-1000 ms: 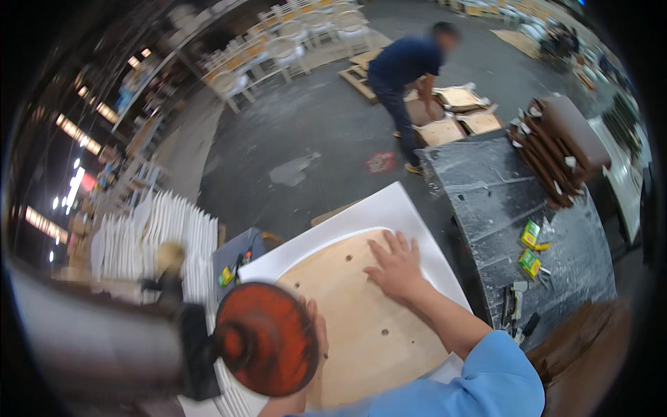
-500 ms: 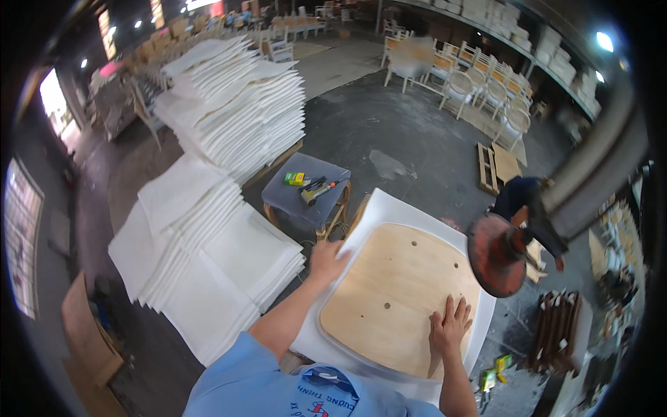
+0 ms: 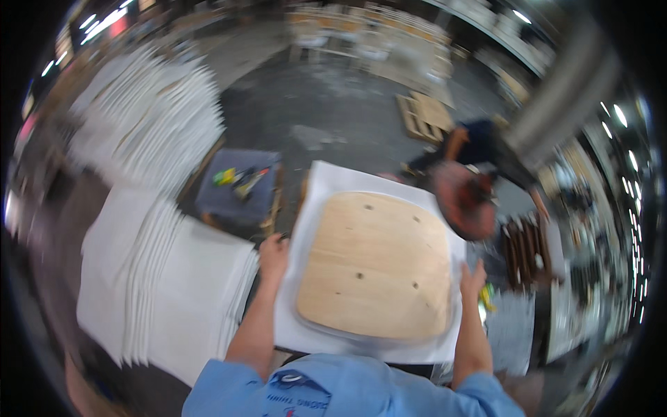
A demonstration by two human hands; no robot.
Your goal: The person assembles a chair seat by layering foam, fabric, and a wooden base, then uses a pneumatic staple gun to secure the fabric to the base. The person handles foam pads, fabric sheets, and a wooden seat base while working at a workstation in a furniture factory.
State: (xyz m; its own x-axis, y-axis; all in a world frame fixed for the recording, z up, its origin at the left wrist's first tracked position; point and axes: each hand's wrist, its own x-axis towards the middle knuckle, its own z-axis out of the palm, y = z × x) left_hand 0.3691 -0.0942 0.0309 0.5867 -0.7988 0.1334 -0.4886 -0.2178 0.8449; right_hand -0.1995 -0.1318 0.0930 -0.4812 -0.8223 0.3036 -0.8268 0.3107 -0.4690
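A rounded wooden seat board point(image 3: 375, 267) lies flat on white sheet point(image 3: 326, 187).

A blurred workshop floor offers little in the way of packaging or signage. The one label-like item is a printed patch point(image 3: 295, 384) on the person's blue shirt at six o'clock — a dark emblem with white and red marks, just below the white sheet. Flattened brown cardboard pieces point(image 3: 425, 115) lie on the grey floor at about one o'clock, well apart from the hands. No screens or wall signs can be made out — the motion blur hides detail.
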